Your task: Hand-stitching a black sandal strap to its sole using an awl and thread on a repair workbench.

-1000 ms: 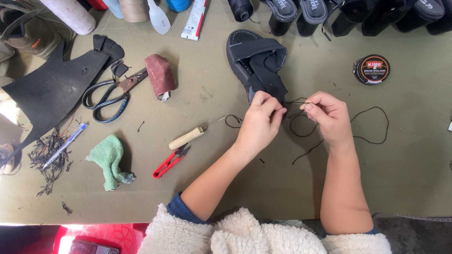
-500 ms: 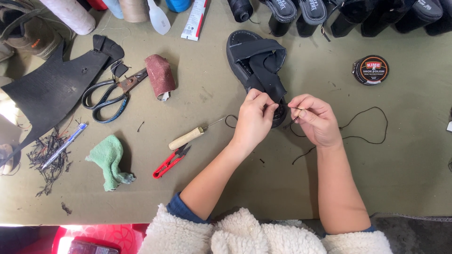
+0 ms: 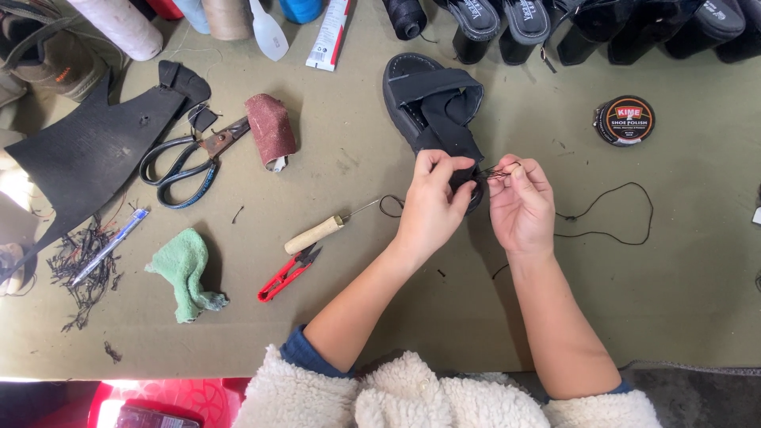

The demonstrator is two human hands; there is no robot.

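Observation:
A black sandal (image 3: 432, 99) lies on the olive table (image 3: 380, 317), toe end toward me. My left hand (image 3: 434, 202) pinches the sandal's near end and black thread at its edge. My right hand (image 3: 519, 202) pinches the same black thread (image 3: 610, 214) just beside it; the thread trails off in a loop to the right. Fingertips of both hands almost touch. A wooden-handled awl (image 3: 317, 234) lies just left of my left hand, with thread looped at its tip.
Red thread snips (image 3: 287, 273), a green cloth (image 3: 186, 273), black scissors (image 3: 186, 158), a roll of sandpaper (image 3: 271, 131), a black rubber sheet (image 3: 87, 150) and a pen (image 3: 107, 247) lie left. A round polish tin (image 3: 624, 120) sits right. Shoes and thread spools line the far edge.
Both hands have moved up and to the left, closer to the sandal's end. The thread loop on the right has been pulled in shorter.

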